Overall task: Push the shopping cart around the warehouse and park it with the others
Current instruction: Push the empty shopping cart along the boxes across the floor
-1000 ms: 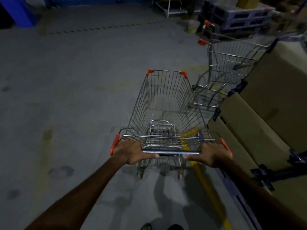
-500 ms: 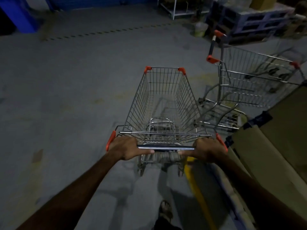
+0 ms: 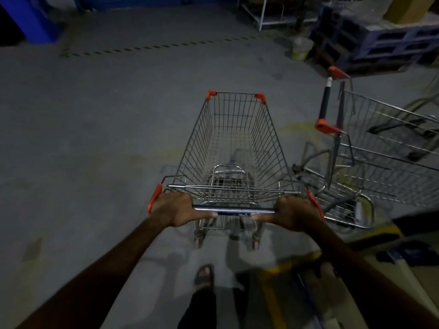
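Concrete floor (image 3: 95, 138) open from 9 to 12 o'clock. Parked cart (image 3: 380, 162) sits at 2 o'clock, just beside ours, handle facing us. Shopping cart (image 3: 234, 143) dead centre, basket empty, pointing 12. Left hand (image 3: 174, 207) and right hand (image 3: 294, 213) both wrapped around the handle bar (image 3: 234, 210), one at each end. Looks like the approach-to-park step. Next: swing the nose right to line up behind the parked one, then nest it.

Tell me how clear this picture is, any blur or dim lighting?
Head view: dim overall; the cart and both hands, left hand and right hand, fairly sharp; the parked cart and pallets smeared by motion; wide-angle bending at the edges.
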Tool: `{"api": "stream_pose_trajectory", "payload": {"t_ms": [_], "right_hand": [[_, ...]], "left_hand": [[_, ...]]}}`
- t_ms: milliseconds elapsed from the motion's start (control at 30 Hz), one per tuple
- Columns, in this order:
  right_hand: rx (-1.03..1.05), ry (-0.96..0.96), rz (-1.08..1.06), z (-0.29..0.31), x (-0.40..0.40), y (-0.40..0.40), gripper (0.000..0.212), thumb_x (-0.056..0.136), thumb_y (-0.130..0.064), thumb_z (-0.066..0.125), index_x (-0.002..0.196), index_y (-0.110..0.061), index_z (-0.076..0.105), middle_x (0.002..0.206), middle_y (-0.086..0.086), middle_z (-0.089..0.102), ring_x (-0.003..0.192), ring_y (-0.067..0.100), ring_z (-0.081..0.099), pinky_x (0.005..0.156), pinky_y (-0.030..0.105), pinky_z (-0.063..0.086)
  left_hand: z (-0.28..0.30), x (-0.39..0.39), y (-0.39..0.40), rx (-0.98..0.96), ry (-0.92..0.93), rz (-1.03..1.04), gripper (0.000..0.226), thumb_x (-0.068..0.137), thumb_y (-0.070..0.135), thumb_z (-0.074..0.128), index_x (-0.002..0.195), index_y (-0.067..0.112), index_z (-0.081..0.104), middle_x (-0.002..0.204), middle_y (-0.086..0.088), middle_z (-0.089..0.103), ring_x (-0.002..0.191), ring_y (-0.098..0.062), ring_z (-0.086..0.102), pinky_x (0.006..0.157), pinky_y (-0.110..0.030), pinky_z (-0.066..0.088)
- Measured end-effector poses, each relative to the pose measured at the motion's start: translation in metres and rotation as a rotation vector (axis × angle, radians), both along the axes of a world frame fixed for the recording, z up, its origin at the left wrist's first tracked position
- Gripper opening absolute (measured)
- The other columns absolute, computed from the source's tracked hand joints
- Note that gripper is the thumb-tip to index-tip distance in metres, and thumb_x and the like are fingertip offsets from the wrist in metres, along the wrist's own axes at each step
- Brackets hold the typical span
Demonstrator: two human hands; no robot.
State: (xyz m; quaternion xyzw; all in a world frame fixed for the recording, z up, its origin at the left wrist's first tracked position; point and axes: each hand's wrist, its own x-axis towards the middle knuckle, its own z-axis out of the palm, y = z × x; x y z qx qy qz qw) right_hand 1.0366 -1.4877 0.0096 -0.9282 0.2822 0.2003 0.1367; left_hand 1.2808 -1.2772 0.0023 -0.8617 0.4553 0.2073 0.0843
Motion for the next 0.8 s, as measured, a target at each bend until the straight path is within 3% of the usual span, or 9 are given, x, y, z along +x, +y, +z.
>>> {"api": "stream_pose_trajectory", "payload": {"t_ms": [67,133,233,300,467,533,633,700,800], "right_hand": [[0.001,-0.017,-0.006,-0.001,0.025,-0.029,0.062,0.077,-0.098,0.043,0.066,-0.038,0.056,0.074,-0.01,0.058,0.081,0.021,0.063,0.093,0.038,0.055],[-0.023,-0.015,-0.018,-0.012,0.052,-0.067,0.073,0.071,-0.104,0.038,0.06,-0.034,0.055,0.064,-0.015,0.054,0.072,0.015,0.062,0.089,0.038,0.059],[-0.107,-0.033,-0.021,-0.024,0.085,-0.115,0.101,0.059,-0.114,0.022,0.06,-0.022,0.064,0.061,-0.009,0.064,0.062,0.01,0.064,0.075,0.032,0.056],[-0.122,-0.018,-0.003,-0.023,0.112,-0.147,0.095,0.06,-0.113,0.021,0.057,-0.024,0.056,0.064,-0.008,0.062,0.064,0.011,0.062,0.074,0.032,0.051],[-0.125,0.002,-0.046,-0.022,0.169,-0.218,0.11,0.052,-0.117,0.015,0.056,-0.018,0.063,0.058,-0.007,0.064,0.061,0.01,0.063,0.086,0.04,0.052],[-0.102,0.041,-0.073,-0.023,0.193,-0.247,0.111,0.05,-0.118,0.013,0.059,-0.019,0.064,0.061,-0.009,0.063,0.066,0.01,0.063,0.097,0.044,0.051],[-0.099,0.063,-0.107,-0.023,0.23,-0.292,0.106,0.048,-0.118,0.015,0.061,-0.024,0.063,0.067,-0.014,0.059,0.08,0.013,0.062,0.114,0.056,0.037],[-0.104,0.057,-0.116,-0.025,0.254,-0.324,0.105,0.047,-0.118,0.016,0.06,-0.025,0.062,0.068,-0.015,0.056,0.085,0.016,0.063,0.116,0.059,0.034],[-0.079,0.033,-0.126,-0.031,0.288,-0.374,0.106,0.048,-0.118,0.018,0.058,-0.022,0.061,0.062,-0.014,0.055,0.073,0.014,0.058,0.111,0.059,0.042]], "left_hand": [[0.005,0.022,-0.029,-0.005,0.011,-0.007,0.108,0.061,0.114,0.025,0.089,0.022,0.074,0.117,-0.002,0.076,0.116,-0.025,0.068,0.116,-0.053,0.032],[0.01,0.048,-0.061,-0.013,0.02,-0.011,0.103,0.069,0.108,0.032,0.105,0.023,0.076,0.126,-0.003,0.074,0.122,-0.026,0.066,0.115,-0.05,0.035],[0.017,0.08,-0.101,-0.035,0.03,-0.012,0.103,0.07,0.107,0.032,0.111,0.024,0.076,0.126,-0.003,0.074,0.12,-0.025,0.066,0.117,-0.051,0.031],[0.02,0.107,-0.133,-0.026,0.042,-0.012,0.1,0.073,0.106,0.033,0.113,0.025,0.076,0.127,-0.003,0.074,0.121,-0.025,0.066,0.118,-0.051,0.03],[0.02,0.169,-0.206,0.004,0.064,-0.017,0.099,0.066,0.11,0.026,0.095,0.029,0.074,0.119,-0.001,0.076,0.114,-0.023,0.068,0.118,-0.054,0.028],[0.024,0.191,-0.236,0.01,0.069,-0.022,0.099,0.071,0.107,0.031,0.107,0.027,0.076,0.126,-0.002,0.074,0.121,-0.024,0.066,0.12,-0.052,0.027],[0.036,0.223,-0.281,-0.014,0.073,-0.048,0.094,0.077,0.101,0.038,0.123,0.028,0.074,0.137,-0.002,0.07,0.129,-0.024,0.062,0.118,-0.047,0.032],[0.037,0.246,-0.312,-0.02,0.079,-0.054,0.093,0.078,0.1,0.038,0.129,0.031,0.072,0.141,-0.001,0.068,0.132,-0.024,0.06,0.119,-0.045,0.032],[0.039,0.279,-0.359,-0.043,0.085,-0.067,0.091,0.08,0.098,0.041,0.137,0.032,0.067,0.145,0.0,0.065,0.135,-0.024,0.058,0.119,-0.044,0.031]]}}
